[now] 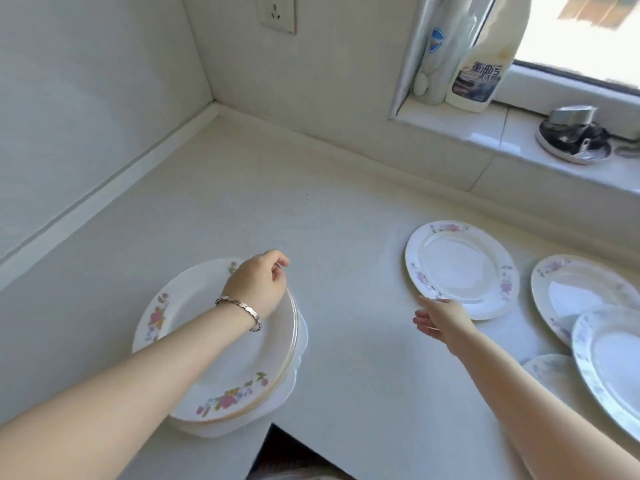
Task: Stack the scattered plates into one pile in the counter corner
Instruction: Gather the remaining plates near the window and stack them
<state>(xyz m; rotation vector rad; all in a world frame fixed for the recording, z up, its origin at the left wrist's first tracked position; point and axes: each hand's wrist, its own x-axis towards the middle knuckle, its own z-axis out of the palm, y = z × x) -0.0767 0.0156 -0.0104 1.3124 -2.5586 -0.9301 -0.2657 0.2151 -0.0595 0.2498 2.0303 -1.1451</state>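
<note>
Plate pile (221, 344) under left hand (258, 285)

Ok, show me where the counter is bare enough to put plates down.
Bare: the counter from the wall corner down to the pile, and the strip between pile and single plate. Crowded: the right edge, where plates overlap.

Left hand (258, 287) on plate pile (221, 344), right hand (440, 320) touching floral plate (462, 268)
</note>
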